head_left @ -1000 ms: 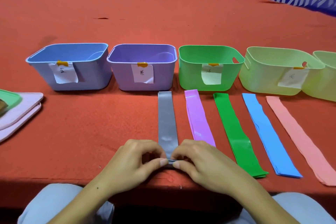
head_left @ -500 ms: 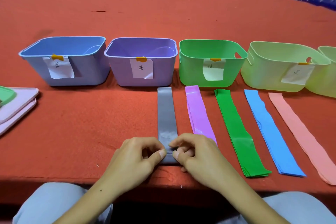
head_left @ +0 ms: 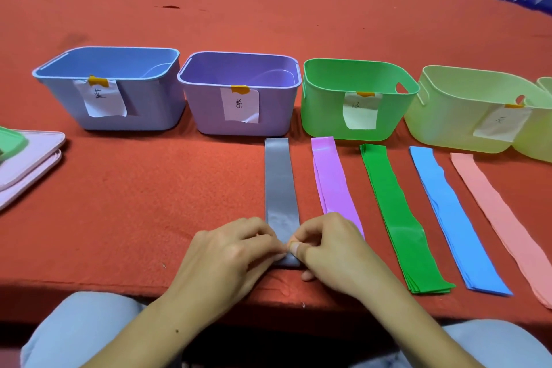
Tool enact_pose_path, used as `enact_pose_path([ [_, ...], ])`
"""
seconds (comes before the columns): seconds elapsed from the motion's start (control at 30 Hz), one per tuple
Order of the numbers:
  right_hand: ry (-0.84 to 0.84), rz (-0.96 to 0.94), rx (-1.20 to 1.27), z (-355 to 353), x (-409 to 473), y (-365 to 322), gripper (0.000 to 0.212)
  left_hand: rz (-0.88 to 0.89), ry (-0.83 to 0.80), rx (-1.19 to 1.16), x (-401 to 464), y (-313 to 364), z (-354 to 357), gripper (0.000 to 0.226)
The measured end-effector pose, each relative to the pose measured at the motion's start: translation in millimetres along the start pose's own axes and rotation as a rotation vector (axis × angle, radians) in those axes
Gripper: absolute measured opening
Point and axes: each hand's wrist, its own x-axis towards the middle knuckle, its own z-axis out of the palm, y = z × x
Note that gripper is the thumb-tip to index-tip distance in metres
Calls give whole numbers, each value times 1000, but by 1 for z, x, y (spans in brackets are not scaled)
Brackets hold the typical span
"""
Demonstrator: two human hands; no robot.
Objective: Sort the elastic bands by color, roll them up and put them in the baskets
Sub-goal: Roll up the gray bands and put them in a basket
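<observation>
Five elastic bands lie side by side on the red table: grey band (head_left: 280, 185), purple band (head_left: 331, 179), green band (head_left: 397, 215), blue band (head_left: 448, 212) and pink band (head_left: 501, 218). My left hand (head_left: 230, 251) and my right hand (head_left: 331, 248) pinch the near end of the grey band, which is folded over into a small roll between the fingertips. Behind the bands stand a blue basket (head_left: 149, 110), a purple basket (head_left: 277, 116), a green basket (head_left: 325, 116) and a pale green basket (head_left: 442, 122), each with a paper label.
Another pale basket (head_left: 537, 140) shows at the right edge. Pink lids (head_left: 33, 158) with a green lid (head_left: 9, 143) on top lie at the far left. The table's front edge runs just below my hands, above my knees.
The near end of the grey band has been turned over a little further up the strip between my fingertips. The view has shifted slightly; the other bands lie as before.
</observation>
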Motion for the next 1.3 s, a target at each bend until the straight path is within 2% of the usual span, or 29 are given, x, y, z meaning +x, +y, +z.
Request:
enact_pose_path([
  [0.17,-14,18,40,-1,0,-3,19,98,-61,146,-2,-2,-3,17],
  [0.3,6,-12,49,-1,-2,-2,17,60,-92,124,-1,-7,0,20],
  [0.57,139,-185,-192,6,-8,1,5,-38,-162,46,5,-7,1,23],
  [0.77,26,-315,-291,-3,-12,9,18,-123,-209,-21,11,-5,2,31],
  [0.9,11,-415,-299,-6,-13,17,32,-161,-193,-27,10,-2,2,33],
  [1.07,75,-451,-352,1,-6,19,24,-180,-148,49,9,6,0,33],
  [1.3,59,-471,-311,0,-2,23,17,-226,-109,-41,9,0,-1,31],
])
